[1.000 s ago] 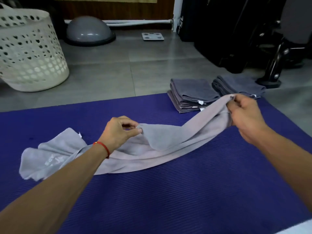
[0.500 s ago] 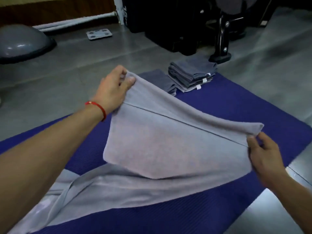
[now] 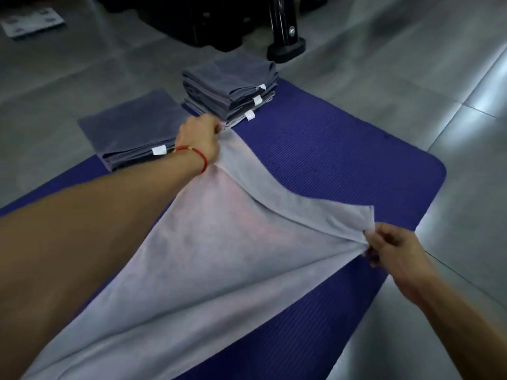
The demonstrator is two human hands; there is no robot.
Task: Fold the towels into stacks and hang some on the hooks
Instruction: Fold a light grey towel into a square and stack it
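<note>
A light grey towel (image 3: 219, 256) lies stretched along the blue mat (image 3: 343, 160). My left hand (image 3: 199, 138) grips its far corner, right beside the folded stacks. My right hand (image 3: 395, 250) pinches the other corner near the mat's right edge. The towel's short edge runs taut between the two hands, slightly raised. Two stacks of folded dark grey towels sit at the mat's far end: a taller stack (image 3: 230, 86) and a lower stack (image 3: 129, 130) to its left.
Grey tiled floor (image 3: 411, 64) surrounds the mat. A black machine base and post (image 3: 285, 37) stand just behind the taller stack. A white bathroom scale (image 3: 30, 21) lies at the far left.
Both hands have carried the towel's end forward and down toward the mat, spreading it flat. The left hand now reaches beside the stacks. My view has tilted further down and right.
</note>
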